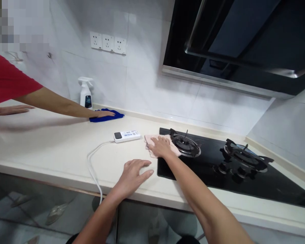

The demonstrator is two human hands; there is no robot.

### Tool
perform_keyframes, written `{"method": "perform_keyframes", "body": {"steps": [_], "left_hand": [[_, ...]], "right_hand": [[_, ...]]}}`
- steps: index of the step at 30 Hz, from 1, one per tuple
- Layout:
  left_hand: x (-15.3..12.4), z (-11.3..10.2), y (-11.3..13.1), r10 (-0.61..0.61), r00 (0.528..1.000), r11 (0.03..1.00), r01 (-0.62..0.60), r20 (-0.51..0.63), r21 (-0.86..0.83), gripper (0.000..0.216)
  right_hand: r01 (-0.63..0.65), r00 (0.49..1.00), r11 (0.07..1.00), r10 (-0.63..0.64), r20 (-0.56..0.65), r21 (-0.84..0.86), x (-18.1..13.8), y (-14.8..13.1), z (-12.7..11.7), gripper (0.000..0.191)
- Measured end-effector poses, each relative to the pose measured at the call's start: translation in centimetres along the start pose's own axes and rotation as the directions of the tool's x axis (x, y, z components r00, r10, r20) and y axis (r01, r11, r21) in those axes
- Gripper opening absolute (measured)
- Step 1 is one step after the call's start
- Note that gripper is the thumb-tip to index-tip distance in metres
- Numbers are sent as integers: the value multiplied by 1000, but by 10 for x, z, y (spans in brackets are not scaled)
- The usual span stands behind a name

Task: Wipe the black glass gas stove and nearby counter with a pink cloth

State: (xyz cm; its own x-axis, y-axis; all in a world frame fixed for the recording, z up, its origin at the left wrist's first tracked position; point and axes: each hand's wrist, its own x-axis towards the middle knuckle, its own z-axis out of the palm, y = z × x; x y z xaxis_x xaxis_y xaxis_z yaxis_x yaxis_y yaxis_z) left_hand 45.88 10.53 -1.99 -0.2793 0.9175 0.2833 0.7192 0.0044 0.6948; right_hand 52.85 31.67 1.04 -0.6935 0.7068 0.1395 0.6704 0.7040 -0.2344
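- Pale pink cloth (173, 146) lies beneath the right hand (160, 147), whose fingers are spread and laid over it, palm down; whether any fingertip pinches a fold I cannot tell.
- The left hand (134, 174) has nothing in it: fingers loosely curved, thumb held apart from them, over the front part of the counter. Contact with the surface cannot be made out.
- The pink cloth straddles the left edge of the black glass cooktop (208, 152), partly on the pale counter (53, 142) and partly on the glass, its right side close against the left burner (185, 144).
- Just left of the cloth, a white power strip (128, 136) with a dark end block lies on the counter; its white cord (87, 159) curves down over the front edge.
- Farther right on the cooktop sits the right burner (244, 156), with control knobs (222, 168) between the two burners, towards the front.
- To the left, another person's hand (106, 114) rests flat on a dark blue cloth (118, 115) near the wall; that person wears a red sleeve (12, 81), and their other hand (15, 109) lies on the counter at far left.
- A white spray bottle (85, 93) stands upright behind the outstretched forearm, near the blue cloth.
- Three white sockets (108, 43) sit in a row on the light wall (147, 67); a glossy black range hood (244, 44) hangs above the cooktop.
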Motion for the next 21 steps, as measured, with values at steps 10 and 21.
{"method": "perform_keyframes", "body": {"steps": [10, 21], "left_hand": [[3, 0, -4, 46, 999, 998, -44, -24, 53, 47], [5, 0, -6, 27, 1000, 998, -26, -16, 53, 49]], "right_hand": [[87, 989, 996, -83, 119, -29, -63, -2, -9, 65], [104, 989, 995, -103, -111, 3, -190, 133, -31, 58]]}}
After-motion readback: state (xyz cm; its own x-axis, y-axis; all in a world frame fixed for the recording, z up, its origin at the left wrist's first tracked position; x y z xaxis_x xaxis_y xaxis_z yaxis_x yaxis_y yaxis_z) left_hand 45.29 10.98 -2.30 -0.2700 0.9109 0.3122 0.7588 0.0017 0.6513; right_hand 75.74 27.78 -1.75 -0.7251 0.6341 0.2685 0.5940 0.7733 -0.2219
